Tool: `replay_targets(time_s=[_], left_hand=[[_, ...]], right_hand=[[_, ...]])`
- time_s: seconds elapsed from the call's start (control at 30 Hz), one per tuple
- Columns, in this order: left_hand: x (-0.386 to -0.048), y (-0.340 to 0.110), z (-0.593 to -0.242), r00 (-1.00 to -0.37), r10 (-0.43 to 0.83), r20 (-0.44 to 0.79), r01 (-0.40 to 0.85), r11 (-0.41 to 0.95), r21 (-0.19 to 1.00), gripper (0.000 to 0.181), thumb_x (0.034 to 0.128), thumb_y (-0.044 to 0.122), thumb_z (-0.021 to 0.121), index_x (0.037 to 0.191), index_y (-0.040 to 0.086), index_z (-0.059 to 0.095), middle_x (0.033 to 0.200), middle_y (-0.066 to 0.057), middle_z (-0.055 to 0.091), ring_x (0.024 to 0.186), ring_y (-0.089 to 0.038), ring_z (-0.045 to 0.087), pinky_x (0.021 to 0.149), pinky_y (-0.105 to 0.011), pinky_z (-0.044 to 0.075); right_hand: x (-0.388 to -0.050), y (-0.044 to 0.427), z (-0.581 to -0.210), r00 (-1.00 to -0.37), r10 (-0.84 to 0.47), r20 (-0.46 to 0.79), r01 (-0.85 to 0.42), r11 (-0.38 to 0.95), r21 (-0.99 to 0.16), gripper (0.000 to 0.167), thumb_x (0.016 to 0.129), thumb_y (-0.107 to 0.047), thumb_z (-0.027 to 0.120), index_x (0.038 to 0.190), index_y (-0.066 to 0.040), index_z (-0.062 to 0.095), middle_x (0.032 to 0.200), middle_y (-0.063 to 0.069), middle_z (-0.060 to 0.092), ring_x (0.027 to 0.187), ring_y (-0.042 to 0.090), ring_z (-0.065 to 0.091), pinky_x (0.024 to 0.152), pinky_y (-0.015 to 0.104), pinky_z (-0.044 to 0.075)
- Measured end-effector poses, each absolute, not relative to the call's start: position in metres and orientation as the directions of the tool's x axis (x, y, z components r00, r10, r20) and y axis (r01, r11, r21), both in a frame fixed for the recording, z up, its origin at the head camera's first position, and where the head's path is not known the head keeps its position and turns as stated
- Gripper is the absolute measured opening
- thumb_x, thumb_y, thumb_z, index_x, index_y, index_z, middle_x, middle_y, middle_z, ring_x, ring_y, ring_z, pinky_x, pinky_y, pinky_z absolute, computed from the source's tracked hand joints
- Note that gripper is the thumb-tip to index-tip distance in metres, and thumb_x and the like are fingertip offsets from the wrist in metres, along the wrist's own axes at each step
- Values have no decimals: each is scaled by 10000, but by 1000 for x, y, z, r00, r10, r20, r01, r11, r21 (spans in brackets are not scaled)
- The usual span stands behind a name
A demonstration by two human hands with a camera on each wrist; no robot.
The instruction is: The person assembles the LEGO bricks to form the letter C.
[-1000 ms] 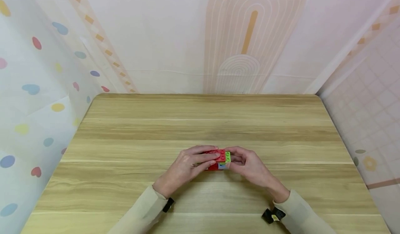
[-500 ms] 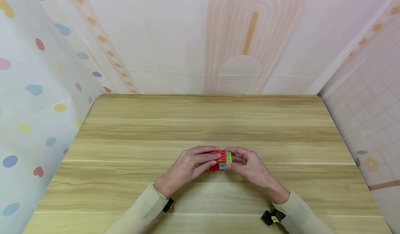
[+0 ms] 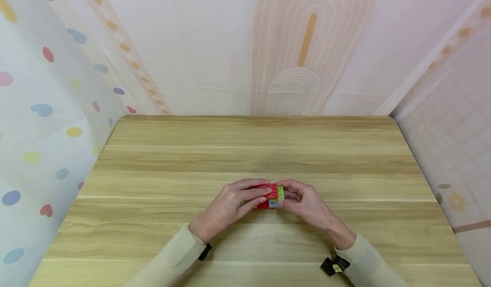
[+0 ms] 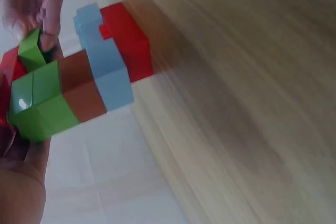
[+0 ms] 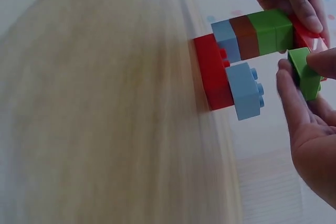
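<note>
A stack of toy building bricks stands on the table. Its red base brick (image 5: 212, 74) carries two light blue bricks (image 5: 244, 93). From one of them rise a brown brick (image 4: 83, 87), then green bricks (image 4: 50, 95). A red top brick (image 3: 272, 191) caps this column and juts out to the right. My left hand (image 3: 230, 202) grips that top brick, fingers lying across it. Under its overhanging end, my right hand (image 3: 307, 202) pinches a separate small green brick (image 5: 304, 72) between thumb and fingers. Whether the green brick is joined to the red one I cannot tell.
The wooden table (image 3: 245, 150) reaches back to a pale patterned curtain (image 3: 207, 44). Similar cloth with coloured spots (image 3: 46, 108) hangs on the left. Both cuffs wear black wrist cameras, one of them a black device (image 3: 334, 265) at the right sleeve.
</note>
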State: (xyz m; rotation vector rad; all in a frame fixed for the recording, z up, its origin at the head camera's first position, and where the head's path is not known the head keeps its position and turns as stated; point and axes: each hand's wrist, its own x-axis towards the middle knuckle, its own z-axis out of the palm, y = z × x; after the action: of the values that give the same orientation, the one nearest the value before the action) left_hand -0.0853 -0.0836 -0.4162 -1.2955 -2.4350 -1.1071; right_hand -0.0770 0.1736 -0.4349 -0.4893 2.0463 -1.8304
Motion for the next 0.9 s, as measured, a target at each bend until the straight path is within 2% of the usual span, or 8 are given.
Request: replay_targets(time_s=[0.2, 0.43, 0.57, 0.7, 0.9], left_hand=[[-82, -87, -418, -598, 657, 460, 787, 372, 491, 420, 900, 22, 789, 1308, 100, 725, 1392, -92, 639, 1267, -237, 628, 999, -317, 563], [-82, -92, -420, -600, 675, 430, 784, 389, 484, 442, 961, 33, 724, 1393, 102, 664, 1513, -134, 549, 1313, -264, 600, 1020, -346, 549], [-83, -95, -420, -638, 667, 384, 733, 374, 568, 467, 1035, 87, 632, 1496, 98, 554, 1565, -77, 501, 1369, -249, 549, 1078, -398, 512], [-85, -94, -419, -703, 630, 331, 632, 340, 696, 465, 1076, 168, 575, 1532, 115, 503, 1522, -29, 547, 1363, -216, 550, 1098, -423, 498], [-89, -93, -420, -713, 616, 336, 628, 348, 696, 444, 1058, 158, 613, 1496, 121, 557, 1465, -59, 600, 1322, -234, 588, 1077, -437, 516]], right_hand=[[-76, 172, -434, -870, -493, -13, -47, 109, -993, 452, 977, -43, 684, 1395, 72, 553, 1297, 228, 658, 1169, 383, 662, 916, 294, 599], [-74, 172, -431, -879, -476, -23, -63, 165, -984, 461, 968, -72, 694, 1399, 40, 572, 1314, 207, 649, 1172, 339, 668, 936, 294, 590], [-74, 173, -431, -879, -475, -36, -55, 175, -983, 466, 971, -72, 689, 1407, 40, 565, 1311, 213, 648, 1169, 332, 670, 932, 291, 592], [-74, 173, -430, -877, -478, -43, -44, 169, -985, 463, 977, -86, 692, 1407, 33, 567, 1304, 210, 653, 1163, 324, 675, 915, 294, 600], [-77, 175, -430, -872, -487, -41, -48, 170, -984, 468, 974, -81, 688, 1410, 31, 565, 1298, 211, 656, 1157, 326, 679, 912, 307, 604]])
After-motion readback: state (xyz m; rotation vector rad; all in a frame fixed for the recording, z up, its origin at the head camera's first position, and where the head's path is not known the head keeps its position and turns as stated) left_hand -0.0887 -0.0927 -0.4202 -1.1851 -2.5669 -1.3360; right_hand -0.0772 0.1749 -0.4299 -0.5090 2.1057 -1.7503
